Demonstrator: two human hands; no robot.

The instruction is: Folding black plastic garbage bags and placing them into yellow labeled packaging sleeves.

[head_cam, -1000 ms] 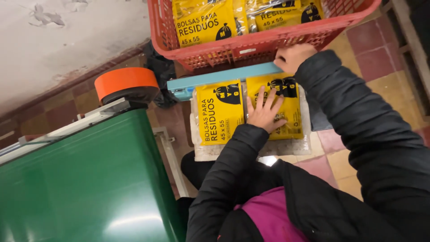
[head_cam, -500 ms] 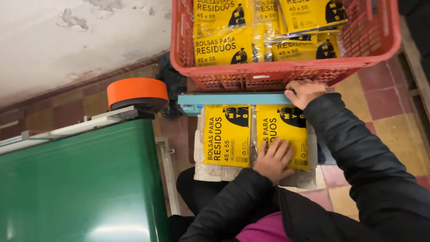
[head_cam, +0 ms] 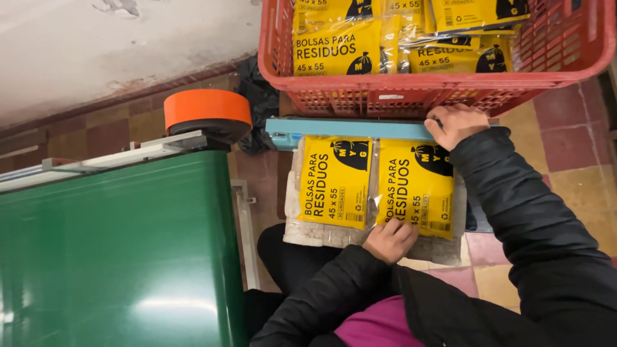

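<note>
Tiled floor (head_cam: 565, 148) of red and cream squares under everything, with a worn white wall (head_cam: 128, 45) along the top left. Large glossy green cabinet (head_cam: 116, 257) on the left, with a thick orange roll of tape (head_cam: 207, 110) on its far edge.

Two flat yellow plastic packs with black print side by side on a low support in front of the knees: left yellow pack (head_cam: 333, 182) and right yellow pack (head_cam: 416, 188), touching or slightly overlapping along the middle. Far ends of both tucked under a long light-blue sealing bar (head_cam: 347, 127). More clear-wrapped material underneath them, not possible to tell what exactly.

Right hand (head_cam: 455, 123) on the right end of the blue bar, fingers curled down over it, pressing or gripping. Left hand (head_cam: 390, 241) on the near edge of the right pack, fingers folded together on the plastic, holding it flat.

Judged from the layout: many similar yellow packs already piled in the red plastic crate (head_cam: 443, 90) just behind the bar, so a good part seems done. Two packs at the bar not yet in the crate. Number left elsewhere not visible.
</note>
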